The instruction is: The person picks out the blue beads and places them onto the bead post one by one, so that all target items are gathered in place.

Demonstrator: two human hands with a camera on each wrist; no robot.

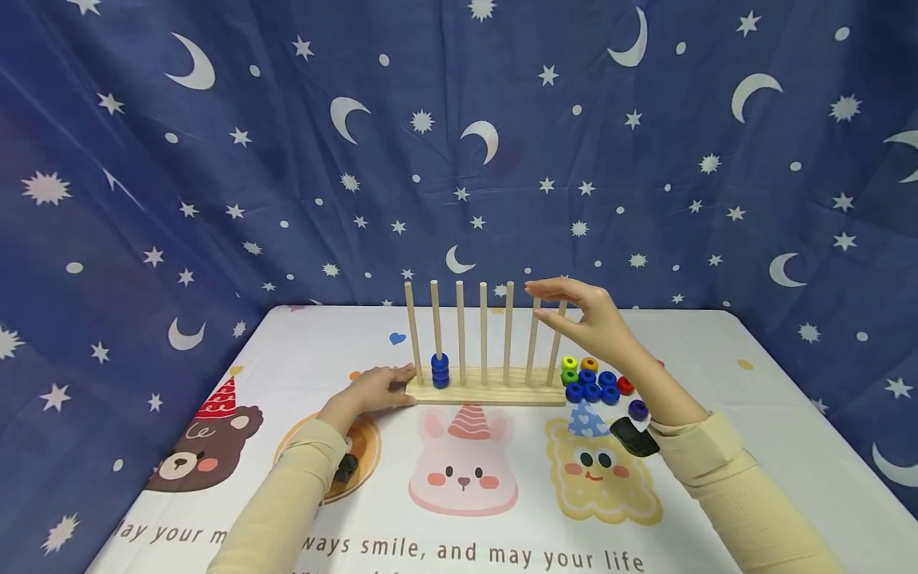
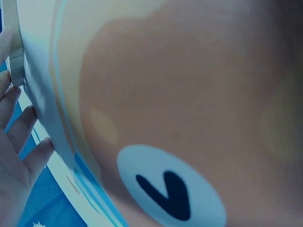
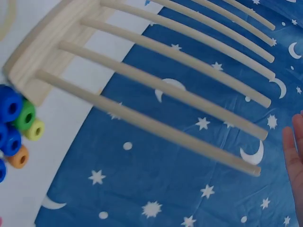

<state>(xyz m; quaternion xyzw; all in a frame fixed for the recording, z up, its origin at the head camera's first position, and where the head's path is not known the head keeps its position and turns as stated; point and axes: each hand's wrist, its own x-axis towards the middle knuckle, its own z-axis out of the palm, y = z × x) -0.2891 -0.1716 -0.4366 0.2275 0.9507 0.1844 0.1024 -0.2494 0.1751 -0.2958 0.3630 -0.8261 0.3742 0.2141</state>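
Note:
A wooden peg rack [image 1: 488, 395] with several upright dowels stands in the middle of the table. Blue rings [image 1: 441, 372] are stacked low on its second dowel from the left. My left hand [image 1: 370, 391] holds the rack's left end, thumb at the front and fingers behind; the left wrist view shows its fingers [image 2: 23, 127] beside the wood. Near the tops of the rightmost dowels, my right hand [image 1: 584, 319] is raised with thumb and fingers apart, and no ring shows between them. In the right wrist view only some fingertips [image 3: 294, 142] appear at the edge.
Loose rings, blue [image 1: 591, 391], green [image 1: 569, 377], yellow [image 1: 570, 363], orange [image 1: 590, 364] and red [image 1: 625, 386], lie right of the rack. One blue ring [image 1: 637, 410] lies near the right wrist. A starry curtain [image 1: 459, 159] hangs behind the printed tablecloth [image 1: 545, 542].

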